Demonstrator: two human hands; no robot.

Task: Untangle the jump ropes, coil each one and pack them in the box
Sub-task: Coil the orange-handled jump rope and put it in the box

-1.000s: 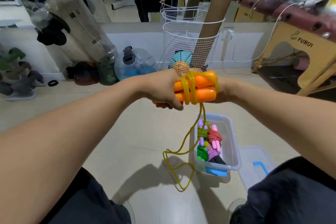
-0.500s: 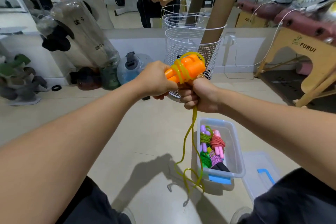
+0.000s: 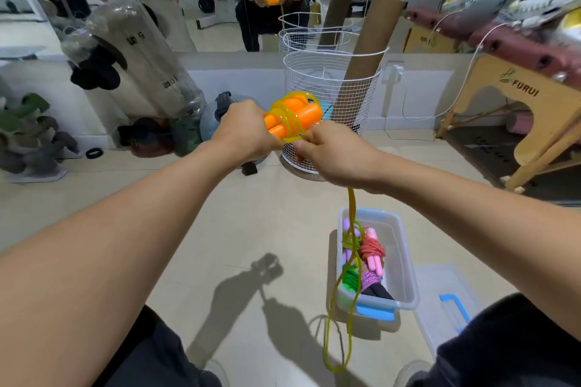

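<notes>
My left hand (image 3: 243, 132) grips the two orange handles (image 3: 294, 119) of a jump rope, held side by side at chest height. Several turns of its yellow rope (image 3: 349, 286) wrap the handles. My right hand (image 3: 330, 154) pinches the rope just under the handles, and the free length hangs from it in a long loop almost to the floor. Below and to the right, a clear plastic box (image 3: 405, 264) on the floor holds several coiled ropes in green, red, purple and black with pink and lilac handles.
The box's clear lid (image 3: 446, 302) with a blue latch lies right of it. A white wire basket (image 3: 327, 104) with cardboard tubes stands behind my hands. Bagged gear leans at the left wall, a wooden massage table (image 3: 515, 97) stands right. A mirror behind shows a person.
The handles turned from lying level to pointing away and up. My right hand came off their ends, dropped beneath them and took the rope. More rope is wound on; the hanging loop is shorter.
</notes>
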